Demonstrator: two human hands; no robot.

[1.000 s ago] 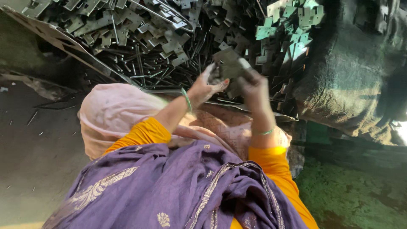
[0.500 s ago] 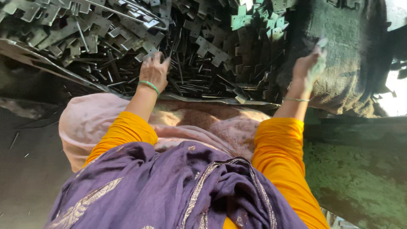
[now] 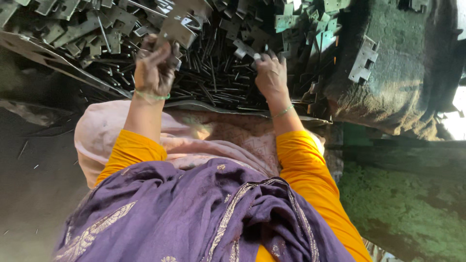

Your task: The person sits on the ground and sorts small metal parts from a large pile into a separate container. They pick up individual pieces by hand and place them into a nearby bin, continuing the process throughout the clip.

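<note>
Left hand point(image 3: 154, 68) grips a flat metal bracket point(image 3: 178, 28) at 11 o'clock of the pile point(image 3: 218, 63), right hand point(image 3: 272, 75) w/ fingers curled on rods at 12; bracket prob. stiff, light, sharp-edged, best pinched by flat faces.

A purple shawl point(image 3: 194, 218) with pale embroidered trim is draped low in the frame, beside orange sleeves point(image 3: 310, 170) and a pink patterned cloth point(image 3: 204, 140) spread across the lap. To the right, a dark sack point(image 3: 403, 82) is seen bulging, with one notched metal bracket point(image 3: 363, 60) laid on its side. Below it, a moss-green stone ledge point(image 3: 412, 204) is shown. On the left, a grey floor point(image 3: 29, 194) is scattered with thin slivers.
</note>
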